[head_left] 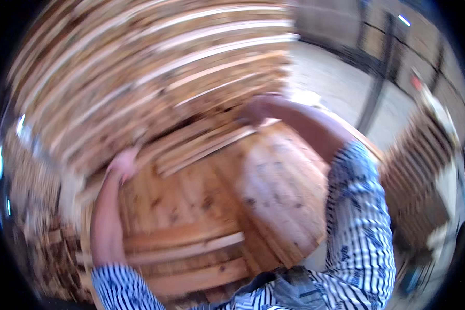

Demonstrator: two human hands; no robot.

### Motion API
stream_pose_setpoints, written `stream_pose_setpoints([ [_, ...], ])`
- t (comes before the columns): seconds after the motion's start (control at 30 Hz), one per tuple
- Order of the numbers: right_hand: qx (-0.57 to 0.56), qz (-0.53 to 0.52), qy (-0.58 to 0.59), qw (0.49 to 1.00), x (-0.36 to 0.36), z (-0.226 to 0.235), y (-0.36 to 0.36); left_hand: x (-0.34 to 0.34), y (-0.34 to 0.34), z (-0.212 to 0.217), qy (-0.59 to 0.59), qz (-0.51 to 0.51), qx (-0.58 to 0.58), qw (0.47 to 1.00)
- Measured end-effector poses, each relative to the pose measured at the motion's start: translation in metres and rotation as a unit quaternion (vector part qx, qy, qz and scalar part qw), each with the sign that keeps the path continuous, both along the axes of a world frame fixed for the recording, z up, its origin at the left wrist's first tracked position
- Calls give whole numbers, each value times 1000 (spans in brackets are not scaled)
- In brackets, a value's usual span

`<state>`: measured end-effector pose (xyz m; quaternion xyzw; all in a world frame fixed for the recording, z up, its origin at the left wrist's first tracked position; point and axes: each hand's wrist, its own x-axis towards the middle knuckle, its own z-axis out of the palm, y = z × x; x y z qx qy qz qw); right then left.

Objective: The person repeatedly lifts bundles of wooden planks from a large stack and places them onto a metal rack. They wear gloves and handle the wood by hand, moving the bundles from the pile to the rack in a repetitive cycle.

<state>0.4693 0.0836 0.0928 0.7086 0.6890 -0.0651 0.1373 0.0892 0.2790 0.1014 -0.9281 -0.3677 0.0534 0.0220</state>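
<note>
Head view, looking down, and everything is smeared with motion blur. Both bare hands are out in front at once. Left hand point(123, 163) sits at the near left end of a bundle of wooden slats point(201, 144), which lies slanting across the far part of a wooden table point(274, 196). Right hand point(257, 111) is up at the far right end of that same bundle, right where it meets the big stack of boards point(150, 67). So two hands, one at each end. The left fingers look curled against the slat ends, but how tightly they close is lost in the blur. The right fingers seem folded over the top slat, and again I cannot tell whether they truly grip it. The bundle shows roughly three or four slats side by side; the blur stops an exact count.

Nearer the body, three more loose boards point(186, 253) lie flat across the table, one above the other, just beside the left forearm. Both arms wear striped sleeves point(361, 217), pushed up above the elbow. The big stack fills the whole upper left, many layers deep, too smeared to count. Off to the right stands one slatted wooden crate point(418, 170), and beyond it a pale concrete floor point(341, 88).
</note>
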Motion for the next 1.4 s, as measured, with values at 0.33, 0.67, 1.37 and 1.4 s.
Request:
stream_pose_setpoints([
  [0.33, -28, -62, -59, 996, 94, -15, 14, 34, 45, -32, -12, 45, -40, 998],
  [0.67, 100, -257, 129, 953, 85, -46, 22, 25, 5, -21, -44, 51, -28, 997],
  [1.37, 330, -3, -100, 939, -14, -5, -61, -334, -19, -7, -60, 370, -22, 927],
  [1.4, 342, 26, -87, 935, -22, -2, -55, -342, -10, -22, -53, 372, -8, 927],
])
